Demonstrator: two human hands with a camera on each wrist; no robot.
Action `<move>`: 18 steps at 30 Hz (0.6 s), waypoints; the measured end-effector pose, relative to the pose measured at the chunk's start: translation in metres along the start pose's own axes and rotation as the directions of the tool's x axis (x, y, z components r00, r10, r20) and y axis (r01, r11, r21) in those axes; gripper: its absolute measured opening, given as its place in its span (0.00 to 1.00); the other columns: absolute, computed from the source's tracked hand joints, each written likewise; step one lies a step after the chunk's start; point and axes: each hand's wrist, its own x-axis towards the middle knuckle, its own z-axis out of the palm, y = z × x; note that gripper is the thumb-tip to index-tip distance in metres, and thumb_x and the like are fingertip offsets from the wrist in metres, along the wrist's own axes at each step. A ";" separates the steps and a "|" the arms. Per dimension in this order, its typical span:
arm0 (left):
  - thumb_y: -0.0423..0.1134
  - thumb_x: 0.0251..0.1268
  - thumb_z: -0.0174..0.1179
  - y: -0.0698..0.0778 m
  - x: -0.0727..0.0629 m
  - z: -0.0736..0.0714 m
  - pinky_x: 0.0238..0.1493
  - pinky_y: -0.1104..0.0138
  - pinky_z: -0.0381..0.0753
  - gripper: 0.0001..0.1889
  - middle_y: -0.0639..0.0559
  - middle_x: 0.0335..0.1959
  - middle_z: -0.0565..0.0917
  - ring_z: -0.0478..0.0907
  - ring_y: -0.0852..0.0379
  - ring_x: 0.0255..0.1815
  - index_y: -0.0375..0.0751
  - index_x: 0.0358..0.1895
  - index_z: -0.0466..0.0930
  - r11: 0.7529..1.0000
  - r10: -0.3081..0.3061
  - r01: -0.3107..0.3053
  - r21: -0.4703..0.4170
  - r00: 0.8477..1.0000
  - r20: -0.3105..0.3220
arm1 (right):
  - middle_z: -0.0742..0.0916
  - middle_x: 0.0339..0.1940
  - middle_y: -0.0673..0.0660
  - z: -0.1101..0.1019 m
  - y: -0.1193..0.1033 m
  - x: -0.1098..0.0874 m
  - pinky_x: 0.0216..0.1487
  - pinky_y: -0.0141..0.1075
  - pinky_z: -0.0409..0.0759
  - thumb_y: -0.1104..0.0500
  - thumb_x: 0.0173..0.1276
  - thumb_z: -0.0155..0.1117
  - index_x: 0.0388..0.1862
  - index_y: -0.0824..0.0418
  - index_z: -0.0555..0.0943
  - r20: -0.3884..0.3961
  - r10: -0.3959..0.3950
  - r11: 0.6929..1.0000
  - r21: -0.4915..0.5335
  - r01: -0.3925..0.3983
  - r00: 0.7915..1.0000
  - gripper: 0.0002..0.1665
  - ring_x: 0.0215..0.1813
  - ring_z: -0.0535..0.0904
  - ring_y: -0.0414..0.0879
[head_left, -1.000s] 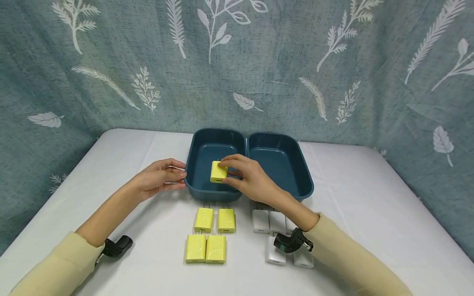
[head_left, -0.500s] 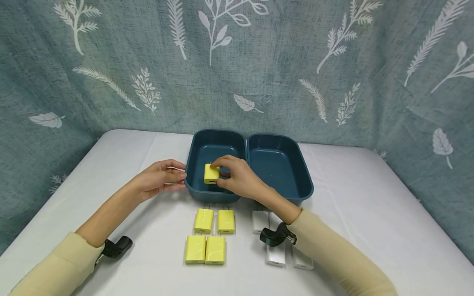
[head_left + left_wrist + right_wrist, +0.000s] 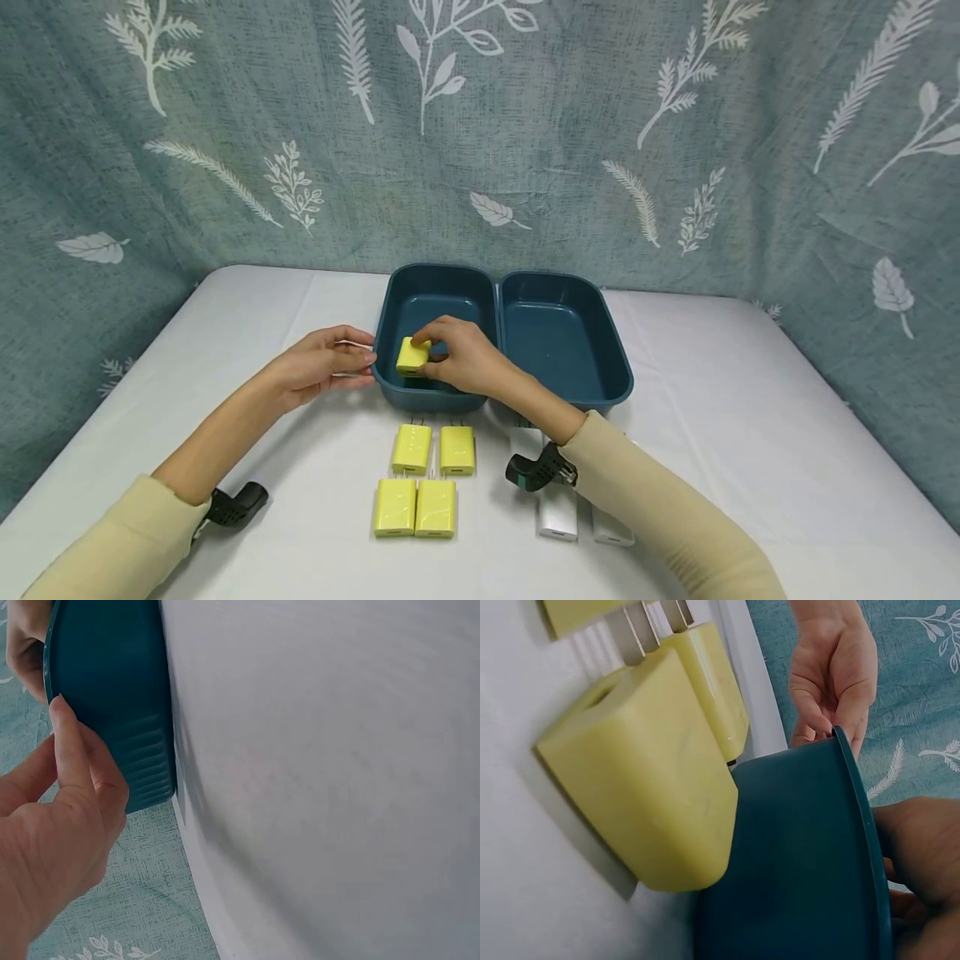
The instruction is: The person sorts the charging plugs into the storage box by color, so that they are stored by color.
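Note:
A yellow charger plug (image 3: 412, 357) sits low inside the left dark-teal bin (image 3: 431, 400), pinched between the thumb and fingers of my right hand (image 3: 465, 357). In the right wrist view that hand (image 3: 930, 862) shows only in part, beyond the bin's rim; the held plug is hidden there. My left hand (image 3: 322, 367) touches the left side of the same bin with its fingertips at the rim. The left wrist view has the left thumb (image 3: 71, 750) lying against the bin's outer wall (image 3: 112, 682).
A second bin compartment (image 3: 570, 350) adjoins on the right. Several yellow charger plugs (image 3: 395, 507) lie in two rows before the left bin. White charger plugs (image 3: 558, 512) lie further right, partly under the right forearm. A patterned curtain (image 3: 480, 142) hangs behind the white-covered table (image 3: 750, 400).
My right hand has moved left and slightly down inside the left bin with the yellow charger plug. The left hand has stayed at the bin's rim.

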 end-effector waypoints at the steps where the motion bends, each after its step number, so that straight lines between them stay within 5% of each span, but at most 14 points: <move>1: 0.26 0.74 0.53 0.000 0.000 0.000 0.50 0.65 0.85 0.20 0.43 0.43 0.77 0.82 0.55 0.40 0.24 0.63 0.61 1.000 -0.001 0.001 -0.001 1.000 -0.001 | 0.82 0.55 0.61 0.000 0.000 0.001 0.49 0.34 0.81 0.64 0.65 0.71 0.56 0.66 0.82 0.004 0.004 1.000 -0.004 -0.004 1.000 0.20 0.54 0.78 0.57; 18: 0.26 0.74 0.53 0.000 0.000 -0.001 0.50 0.65 0.85 0.18 0.43 0.43 0.77 0.82 0.54 0.40 0.26 0.62 0.62 1.000 0.001 -0.001 -0.001 1.000 0.002 | 0.81 0.52 0.60 0.003 -0.005 0.010 0.50 0.35 0.80 0.63 0.64 0.73 0.55 0.66 0.82 0.112 0.029 1.000 -0.013 -0.028 0.993 0.21 0.54 0.78 0.56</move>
